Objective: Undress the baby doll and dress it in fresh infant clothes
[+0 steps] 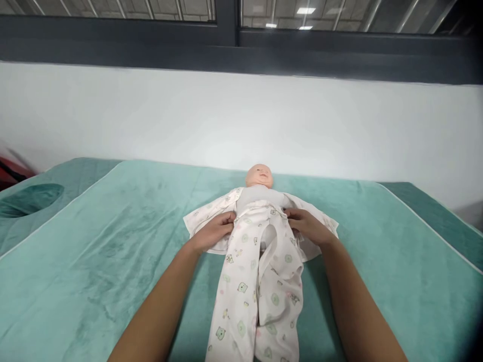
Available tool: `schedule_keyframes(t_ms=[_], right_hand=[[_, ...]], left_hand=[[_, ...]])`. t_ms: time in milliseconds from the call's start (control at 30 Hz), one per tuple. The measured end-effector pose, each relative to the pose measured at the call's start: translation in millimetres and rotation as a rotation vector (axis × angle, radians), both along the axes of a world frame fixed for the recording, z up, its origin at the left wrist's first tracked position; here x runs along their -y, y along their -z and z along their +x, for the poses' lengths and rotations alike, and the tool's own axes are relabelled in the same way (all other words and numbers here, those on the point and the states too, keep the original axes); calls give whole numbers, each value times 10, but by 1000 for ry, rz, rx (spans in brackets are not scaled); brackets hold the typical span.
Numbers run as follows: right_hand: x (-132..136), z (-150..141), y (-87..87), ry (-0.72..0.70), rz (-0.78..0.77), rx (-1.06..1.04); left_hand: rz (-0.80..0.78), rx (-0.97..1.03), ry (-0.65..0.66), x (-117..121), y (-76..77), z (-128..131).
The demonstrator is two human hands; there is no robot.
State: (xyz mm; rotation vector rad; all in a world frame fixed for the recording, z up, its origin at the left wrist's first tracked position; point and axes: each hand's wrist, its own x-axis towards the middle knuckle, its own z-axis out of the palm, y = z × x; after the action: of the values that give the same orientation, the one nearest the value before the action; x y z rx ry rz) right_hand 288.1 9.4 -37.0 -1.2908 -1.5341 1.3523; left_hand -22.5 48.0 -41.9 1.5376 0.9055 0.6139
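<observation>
A baby doll (259,176) lies on its back, head toward the wall. Patterned baby pants (241,286) cover its legs up to the waist, with an open split at the crotch. Under the doll a matching baby shirt (211,211) is spread open, its sleeves out to both sides and the grey-white torso (258,195) bare. My left hand (217,229) is closed at the left side of the pants' waist. At the right side of the waistband, my right hand (305,223) has its fingers curled on the pants' edge. The fingertips of both hands are partly hidden by cloth.
The doll rests on a green padded bed cover (113,261) with white piping. A hole (32,198) opens in the cover at the far left. Behind stands a white wall (241,120) below a dark window frame (226,50). A red object (13,171) shows at the left edge.
</observation>
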Motion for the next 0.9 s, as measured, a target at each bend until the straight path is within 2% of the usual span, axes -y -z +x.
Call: schedule_keyframes(t_ms=[167, 367, 667, 900], right_hand=[[-30, -99, 85, 146, 36, -135], [-82, -192, 144, 212, 86, -198], [-86, -188, 181, 204, 154, -135], [-30, -199, 112, 189, 148, -182]], left_hand=[[22, 79, -116, 26, 117, 105], [-17, 251, -223, 61, 200, 242], [-51, 310, -186, 46, 211, 263], [41, 306, -220, 48, 175, 230]])
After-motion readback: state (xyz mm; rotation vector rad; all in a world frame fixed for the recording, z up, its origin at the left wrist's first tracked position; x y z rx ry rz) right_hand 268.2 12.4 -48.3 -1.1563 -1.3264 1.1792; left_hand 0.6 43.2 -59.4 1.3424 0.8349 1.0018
